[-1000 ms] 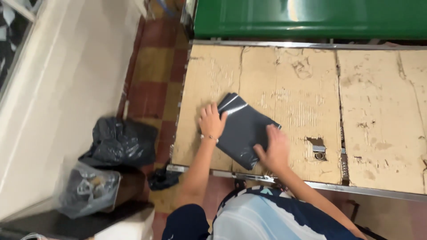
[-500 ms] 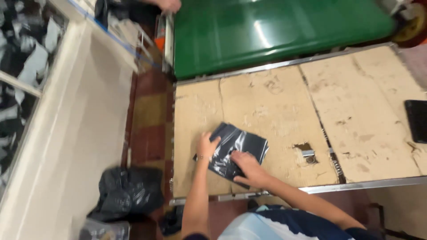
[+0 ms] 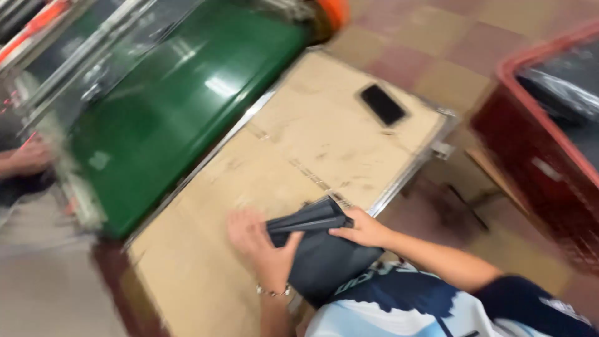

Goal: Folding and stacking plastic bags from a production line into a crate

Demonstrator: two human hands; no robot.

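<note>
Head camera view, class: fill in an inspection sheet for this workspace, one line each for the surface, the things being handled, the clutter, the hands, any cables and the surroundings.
Surface: cardboard-covered table with a metal edge, worn and scuffed.
Things being handled: dark grey plastic package, folded, lying at the table's near edge and partly over it.
Clutter: black phone lying flat at the table's far corner, apart from the package.
Hands: left hand grips the package's left side; right hand presses on its folded top edge.
Cables: nothing seen.
Surroundings: green bin lid along the table's far side; red crate on the right; chequered tiled floor; another person's hand at far left, blurred.
</note>
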